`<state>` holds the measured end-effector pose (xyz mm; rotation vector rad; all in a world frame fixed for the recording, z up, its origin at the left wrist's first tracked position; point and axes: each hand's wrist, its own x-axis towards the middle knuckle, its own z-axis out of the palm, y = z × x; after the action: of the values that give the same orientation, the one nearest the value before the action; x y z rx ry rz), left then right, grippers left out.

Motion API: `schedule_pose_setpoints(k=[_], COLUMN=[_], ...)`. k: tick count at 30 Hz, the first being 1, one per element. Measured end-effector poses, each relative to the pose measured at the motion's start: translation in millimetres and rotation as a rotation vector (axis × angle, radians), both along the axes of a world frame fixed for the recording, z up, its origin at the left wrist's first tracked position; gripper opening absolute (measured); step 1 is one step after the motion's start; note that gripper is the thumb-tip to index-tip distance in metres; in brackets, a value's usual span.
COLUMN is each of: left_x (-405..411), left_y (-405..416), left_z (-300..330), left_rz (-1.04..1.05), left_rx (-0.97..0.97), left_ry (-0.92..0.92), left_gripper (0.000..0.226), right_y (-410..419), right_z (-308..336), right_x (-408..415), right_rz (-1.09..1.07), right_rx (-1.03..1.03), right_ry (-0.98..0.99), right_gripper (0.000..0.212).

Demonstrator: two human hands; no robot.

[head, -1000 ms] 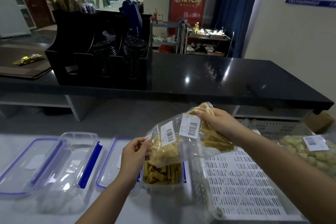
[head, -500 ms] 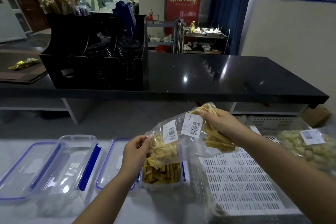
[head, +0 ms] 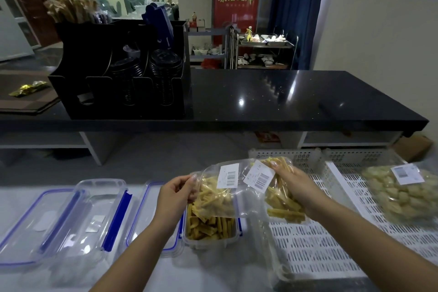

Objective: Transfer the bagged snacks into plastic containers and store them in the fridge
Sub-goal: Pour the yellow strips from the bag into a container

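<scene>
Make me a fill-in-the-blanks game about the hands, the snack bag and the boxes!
1. The clear bag of yellow sticks is held by ____ hands.
2. The container under the bag already holds ____ snack sticks.
3. The bag of pale snacks lies in the white ____.
4. The empty lids have rims coloured ____.

Missing words: two; yellow; basket; blue

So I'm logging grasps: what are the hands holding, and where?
Both hold one clear snack bag: left hand pinches its left edge, right hand grips the raised right end.
</scene>
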<state>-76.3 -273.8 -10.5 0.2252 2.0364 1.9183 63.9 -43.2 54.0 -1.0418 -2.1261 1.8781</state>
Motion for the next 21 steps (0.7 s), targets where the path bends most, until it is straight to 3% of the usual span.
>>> schedule_pose_setpoints(k=[6, 11, 13, 16, 21], left_x=[20, 65, 85, 108, 127], left_y=[-18, -2, 14, 39, 64], left_z=[-21, -18, -9, 1, 10], left_rz=[0.093, -0.07, -0.212, -0.337, -0.249], left_rx=[-0.07, -0.14, -0.053, 0.227, 0.447], left_ry=[-0.05, -0.345, -0.575, -0.83, -0.918], left_gripper=[0.022, 0.049, 0.062, 0.068, 0.065], right_y=[-5, -15, -19, -27, -43], right_z=[-15, -13, -13, -15, -15], right_x=[8, 10, 10, 10, 19], right_rz=[-0.09, -0.084, -0.089, -0.083, -0.004], right_rx=[-0.121, -0.184, -0.205, -0.212, -0.216], right_ry=[-0.012, 0.044, 0.087, 0.149, 0.147], right_gripper=[0.043, 0.041, 0.039, 0.036, 0.034])
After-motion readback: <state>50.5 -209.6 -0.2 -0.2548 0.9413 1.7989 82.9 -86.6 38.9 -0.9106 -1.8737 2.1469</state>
